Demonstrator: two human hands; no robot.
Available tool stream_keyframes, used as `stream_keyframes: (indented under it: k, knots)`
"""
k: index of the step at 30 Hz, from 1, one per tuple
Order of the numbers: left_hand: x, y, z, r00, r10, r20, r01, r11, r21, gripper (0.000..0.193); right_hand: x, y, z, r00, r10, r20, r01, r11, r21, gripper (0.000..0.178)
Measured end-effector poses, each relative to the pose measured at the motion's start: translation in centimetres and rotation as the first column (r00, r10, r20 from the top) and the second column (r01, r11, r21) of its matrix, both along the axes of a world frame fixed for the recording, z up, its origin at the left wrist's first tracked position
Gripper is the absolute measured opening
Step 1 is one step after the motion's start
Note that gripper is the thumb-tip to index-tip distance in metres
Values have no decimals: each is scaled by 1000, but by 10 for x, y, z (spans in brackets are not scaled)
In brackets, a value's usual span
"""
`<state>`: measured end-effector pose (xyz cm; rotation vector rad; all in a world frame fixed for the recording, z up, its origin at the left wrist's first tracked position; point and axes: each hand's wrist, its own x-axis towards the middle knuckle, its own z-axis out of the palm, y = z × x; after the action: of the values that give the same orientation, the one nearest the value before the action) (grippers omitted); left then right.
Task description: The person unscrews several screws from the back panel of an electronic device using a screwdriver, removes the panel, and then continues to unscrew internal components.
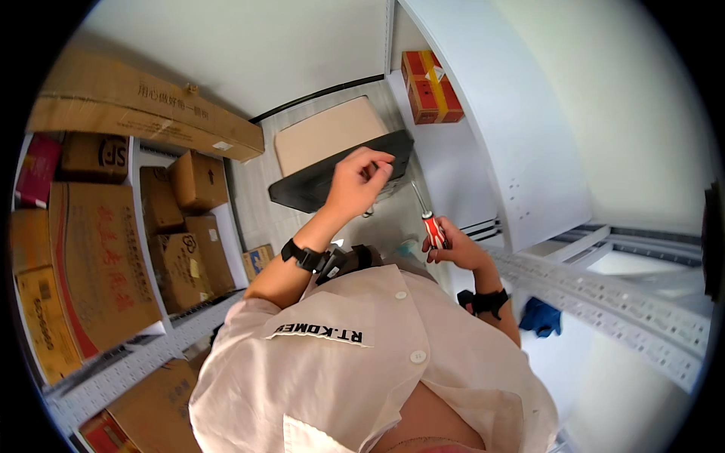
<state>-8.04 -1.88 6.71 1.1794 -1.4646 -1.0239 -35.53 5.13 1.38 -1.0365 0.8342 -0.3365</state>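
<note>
I have the fingers of the right hand (458,248) wrapped round the red-and-white handle of a screwdriver (432,228), its shaft pointing up near the right end of a black panel (302,189). The left hand (352,187) curls over that panel; I cannot tell whether its fingers grip anything. Beyond the panel I see a beige box (332,128); farther right, a red carton (432,94).

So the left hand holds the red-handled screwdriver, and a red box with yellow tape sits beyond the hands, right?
Wrong hand: in the head view, the right hand holds the red-handled screwdriver. The red box with yellow tape does sit beyond the hands.
</note>
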Motion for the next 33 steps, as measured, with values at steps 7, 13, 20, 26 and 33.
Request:
stream_keyframes:
  k: [7, 13, 20, 26, 33]
  knots:
    - [169, 28, -5, 934, 142, 328, -74, 975, -212, 15, 145, 17, -4, 1000, -10, 17, 11, 995, -99, 43]
    - [235, 46, -29, 897, -11, 441, 85, 985, -149, 25, 236, 53, -19, 976, -218, -10, 216, 971, -105, 40]
    - [242, 37, -34, 882, -197, 428, 270, 956, -116, 32, 274, 90, -22, 890, -454, -46, 440, 881, -174, 37]
    - [242, 37, -43, 894, -241, 379, 283, 957, -59, 38, 291, 105, -26, 849, -527, -43, 503, 830, -242, 33]
    - [238, 39, -59, 932, -195, 306, 232, 969, -89, 40, 306, 108, -14, 838, -546, 4, 538, 826, -166, 31]
